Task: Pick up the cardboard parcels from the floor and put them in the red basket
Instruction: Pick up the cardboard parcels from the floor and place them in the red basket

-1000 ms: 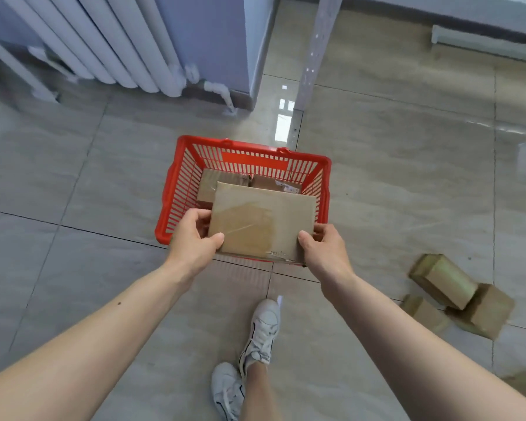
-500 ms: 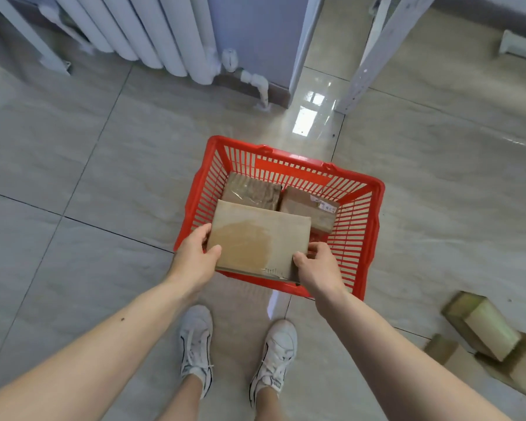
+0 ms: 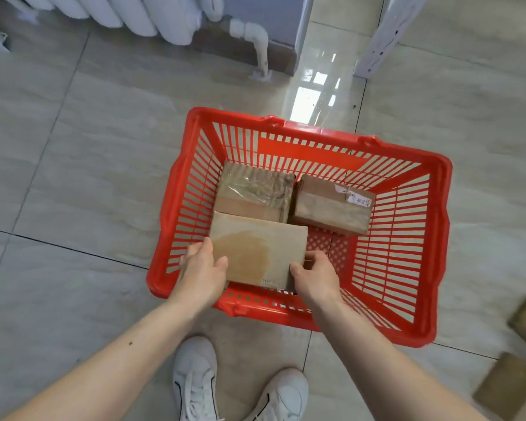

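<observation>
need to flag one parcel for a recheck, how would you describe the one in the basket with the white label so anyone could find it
Find the red basket on the tiled floor. Two parcels lie side by side at its far end; take the right-hand parcel. It alone carries a small white label at its far right corner, unlike the tape-wrapped parcel beside it or the flat parcel in the hands.

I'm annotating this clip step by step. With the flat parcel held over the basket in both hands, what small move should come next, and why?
Probably lower the flat parcel to the basket floor and let go. The left hand and right hand hold it inside the red basket, in front of two parcels already there.
</observation>
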Available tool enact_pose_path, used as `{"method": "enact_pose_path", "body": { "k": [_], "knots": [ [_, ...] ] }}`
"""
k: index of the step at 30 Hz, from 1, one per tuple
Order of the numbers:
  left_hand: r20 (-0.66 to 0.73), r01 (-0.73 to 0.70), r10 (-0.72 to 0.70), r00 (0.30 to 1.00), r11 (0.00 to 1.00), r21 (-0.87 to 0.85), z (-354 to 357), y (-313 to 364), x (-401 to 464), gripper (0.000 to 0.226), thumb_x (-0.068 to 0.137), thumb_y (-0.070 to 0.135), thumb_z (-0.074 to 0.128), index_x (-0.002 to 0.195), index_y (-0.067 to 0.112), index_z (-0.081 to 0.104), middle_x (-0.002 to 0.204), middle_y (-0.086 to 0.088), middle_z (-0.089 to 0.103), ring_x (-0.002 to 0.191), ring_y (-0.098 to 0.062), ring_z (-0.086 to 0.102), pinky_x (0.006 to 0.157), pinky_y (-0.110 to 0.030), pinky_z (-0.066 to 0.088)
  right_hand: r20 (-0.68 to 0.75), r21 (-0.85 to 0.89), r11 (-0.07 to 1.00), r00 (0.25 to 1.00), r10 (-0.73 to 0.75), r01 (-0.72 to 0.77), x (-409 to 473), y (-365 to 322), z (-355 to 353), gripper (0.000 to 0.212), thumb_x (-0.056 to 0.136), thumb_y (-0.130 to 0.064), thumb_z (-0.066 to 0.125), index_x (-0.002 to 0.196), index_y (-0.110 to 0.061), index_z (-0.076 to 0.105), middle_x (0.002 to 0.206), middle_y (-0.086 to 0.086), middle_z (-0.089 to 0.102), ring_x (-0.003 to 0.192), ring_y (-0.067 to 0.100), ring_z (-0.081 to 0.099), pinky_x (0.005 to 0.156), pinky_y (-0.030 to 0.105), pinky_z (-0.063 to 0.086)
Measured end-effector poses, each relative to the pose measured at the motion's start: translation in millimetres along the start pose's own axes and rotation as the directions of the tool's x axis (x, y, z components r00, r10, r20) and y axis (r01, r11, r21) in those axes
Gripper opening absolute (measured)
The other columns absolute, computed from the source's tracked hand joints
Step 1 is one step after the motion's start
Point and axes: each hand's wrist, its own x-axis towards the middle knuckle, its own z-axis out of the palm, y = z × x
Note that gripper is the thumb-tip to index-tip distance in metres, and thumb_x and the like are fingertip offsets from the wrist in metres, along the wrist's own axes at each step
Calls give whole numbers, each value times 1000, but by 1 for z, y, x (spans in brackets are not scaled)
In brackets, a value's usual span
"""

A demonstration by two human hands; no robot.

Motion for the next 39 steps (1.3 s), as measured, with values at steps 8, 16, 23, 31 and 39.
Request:
{"method": "enact_pose_path", "body": {
  "k": [8, 16, 23, 31, 39],
  "knots": [
    [83, 40, -49, 995, 993, 113, 25, -7, 49, 59, 98, 29, 45, 148, 3, 29, 156, -12, 10, 134, -30, 38, 112, -31, 28, 35, -14, 1000, 999, 24, -23, 44, 9, 41, 41, 82, -18, 65, 121, -15, 52, 114, 11, 69, 108, 31, 65, 96, 43, 50],
    [117, 68, -73, 990, 997, 48, 15, -6, 46, 65, 98, 34, 47, 155, 15, 21, 165, -5, 7, 151, -23, 12, 122, -39, 15, 192, 52, 996, 980, 56, -67, 35, 2, 31, 56, 87, -16, 63, 140, -11, 44, 129, 6, 60, 118, 26, 59, 104, 38, 46],
    [108, -19, 16, 994, 999, 32, -23, 33, -12, 62, 95, 33, 53, 150, 12, 33, 163, -6, 16, 151, -20, 16, 121, -34, 14, 100, 108, 993, 995, 27, -37, -25, -17, -27, 60, 88, -24, 63, 144, -15, 44, 141, 6, 54, 123, 24, 55, 107, 43, 43],
    [72, -204, 199, 977, 975, 84, -83, 121, -97, 55, 92, 33, 57, 143, 15, 46, 153, -2, 40, 140, -22, 39, 113, -35, 30, -13, 320, 947, 999, 47, -40, -106, -23, -114, 37, 88, -22, 66, 124, -17, 59, 117, 1, 64, 104, 20, 64, 97, 45, 53],
    [191, -363, 337, 922, 923, 126, -77, 200, -193, 51, 90, 34, 59, 136, 15, 52, 143, -3, 53, 129, -22, 52, 108, -37, 41, -133, 559, 829, 989, 66, 19, -185, 8, -208, 15, 91, -9, 61, 106, -11, 62, 91, 4, 66, 78, 17, 66, 76, 36, 55]
  ]
}}
